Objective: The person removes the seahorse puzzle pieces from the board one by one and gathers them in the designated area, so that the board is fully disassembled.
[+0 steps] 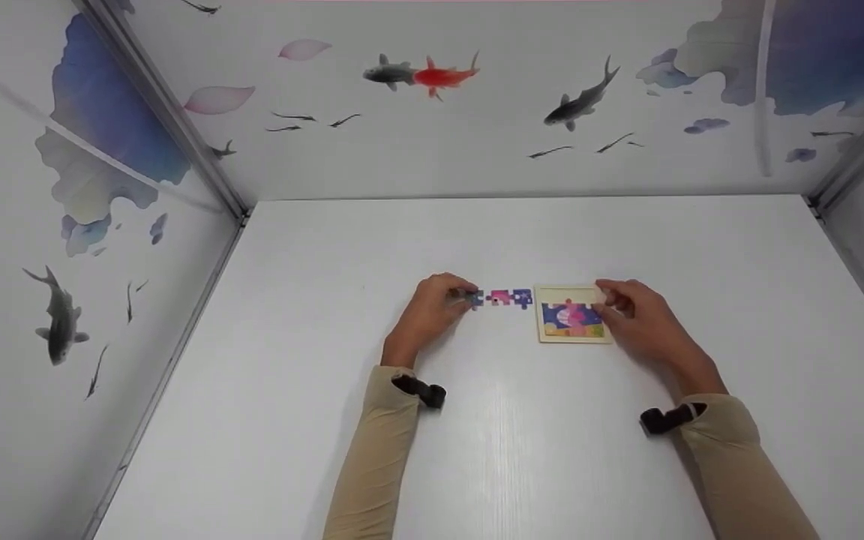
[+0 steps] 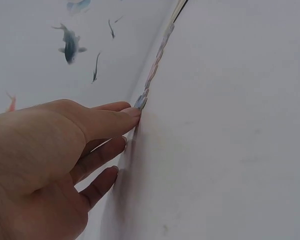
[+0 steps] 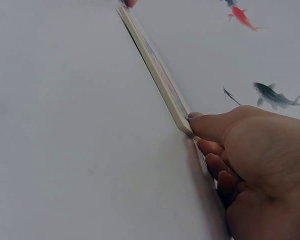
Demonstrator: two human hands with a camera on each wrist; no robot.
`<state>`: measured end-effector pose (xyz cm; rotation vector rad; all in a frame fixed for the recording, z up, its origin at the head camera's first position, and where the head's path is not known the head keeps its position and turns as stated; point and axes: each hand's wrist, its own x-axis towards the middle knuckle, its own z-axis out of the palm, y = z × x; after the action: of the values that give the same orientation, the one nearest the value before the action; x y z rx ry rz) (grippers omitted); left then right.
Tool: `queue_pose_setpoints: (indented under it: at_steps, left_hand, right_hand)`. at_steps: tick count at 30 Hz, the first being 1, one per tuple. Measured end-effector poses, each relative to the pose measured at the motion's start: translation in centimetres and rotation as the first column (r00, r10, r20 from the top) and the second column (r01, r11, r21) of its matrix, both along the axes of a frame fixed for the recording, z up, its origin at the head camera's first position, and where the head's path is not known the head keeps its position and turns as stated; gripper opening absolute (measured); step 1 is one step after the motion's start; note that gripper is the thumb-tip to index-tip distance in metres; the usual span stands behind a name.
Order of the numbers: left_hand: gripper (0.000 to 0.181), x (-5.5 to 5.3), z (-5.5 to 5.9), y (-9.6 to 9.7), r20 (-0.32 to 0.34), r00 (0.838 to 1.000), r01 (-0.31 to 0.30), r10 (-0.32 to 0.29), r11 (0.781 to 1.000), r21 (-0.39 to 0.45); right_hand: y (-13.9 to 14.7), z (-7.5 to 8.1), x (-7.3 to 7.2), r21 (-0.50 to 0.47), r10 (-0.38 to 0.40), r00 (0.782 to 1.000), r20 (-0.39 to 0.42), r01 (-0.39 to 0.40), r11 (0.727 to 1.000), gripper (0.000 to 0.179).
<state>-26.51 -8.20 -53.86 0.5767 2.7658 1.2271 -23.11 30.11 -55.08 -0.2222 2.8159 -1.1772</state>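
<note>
My left hand [image 1: 430, 306] pinches a blue puzzle piece [image 1: 478, 298] by its left end, between thumb and forefinger. To the right of it lie a pink-and-blue puzzle piece [image 1: 501, 298] and a dark blue puzzle piece [image 1: 523, 298], in a row on the table. A square pale wooden puzzle tray [image 1: 538, 324] is just past the row. Joined pieces [image 1: 571, 319] with a pink figure fill its lower part, while bare wood shows along the top. My right hand [image 1: 646, 319] grips the tray's right edge, its thumb [image 3: 205, 125] over the rim.
The white table [image 1: 499, 450] runs back to a wall [image 1: 462, 150] printed with fish. Another printed wall [image 1: 4, 315] stands along the left side. Each wrist carries a small black camera, such as the left camera [image 1: 424, 393].
</note>
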Motion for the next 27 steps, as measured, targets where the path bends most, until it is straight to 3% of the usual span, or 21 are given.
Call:
queue_pose_setpoints:
  at_steps: [9, 21, 27]
  left_hand:
    - [0.026, -0.33, -0.37, 0.34, -0.059, 0.998, 0.015, -0.015, 1.0, 0.007]
    - [0.025, -0.2, -0.39, 0.33, -0.03, 0.999, 0.013, -0.012, 1.0, 0.02]
    - [0.025, -0.23, -0.51, 0.36, -0.052, 0.999, 0.003, -0.002, 1.0, 0.02]
  right_hand:
    - [0.02, -0.1, 0.01, 0.0, 0.004, 1.0, -0.009, -0.004, 1.0, 0.054]
    - [0.02, -0.07, 0.06, -0.009, 0.001, 1.0, -0.007, -0.001, 1.0, 0.054]
    - [0.06, 0.01, 0.04, -0.002, -0.001, 1.0, 0.001, 0.001, 1.0, 0.054]
